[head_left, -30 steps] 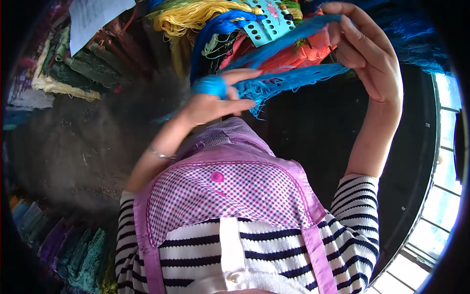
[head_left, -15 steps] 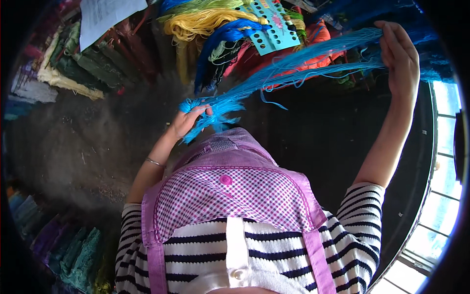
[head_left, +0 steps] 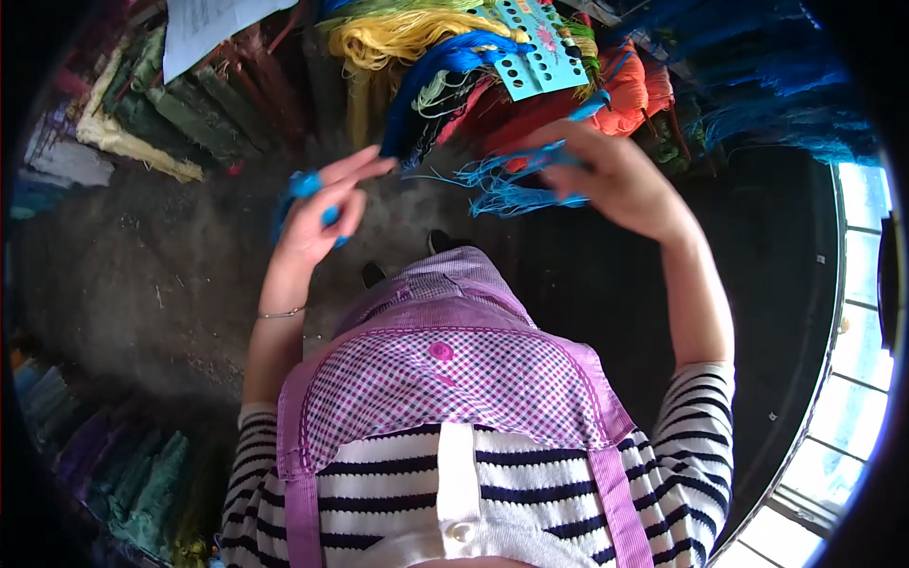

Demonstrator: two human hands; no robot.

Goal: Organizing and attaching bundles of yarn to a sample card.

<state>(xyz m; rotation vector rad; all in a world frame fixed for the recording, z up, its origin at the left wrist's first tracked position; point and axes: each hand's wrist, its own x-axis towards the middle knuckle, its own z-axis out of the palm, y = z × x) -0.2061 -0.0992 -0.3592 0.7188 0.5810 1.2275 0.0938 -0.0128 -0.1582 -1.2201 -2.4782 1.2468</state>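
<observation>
At the left, my left hand (head_left: 322, 213) is closed on a small bunch of bright blue thread (head_left: 301, 185); two fingers stretch out past it toward the middle. My right hand (head_left: 620, 180), smeared by motion, is closed round a blue thread skein (head_left: 511, 194). Loose cut-looking ends of the skein fan out to the left of that hand, and a short piece sticks up above it. A gap lies between the two hands, and I cannot make out whether a thin strand links them.
Yellow skeins (head_left: 398, 43), a royal blue skein (head_left: 445, 66) and a turquoise card with holes (head_left: 540, 57) hang ahead, beside orange-red skeins (head_left: 630, 90). Dark blue skeins (head_left: 786, 85) hang far right, green ones (head_left: 194, 118) left. A paper sheet (head_left: 213, 33) lies above these.
My right hand has come down and left from the far right, and the long stretched skein is now gathered short. My left hand has shifted slightly left, its two fingers extended.
</observation>
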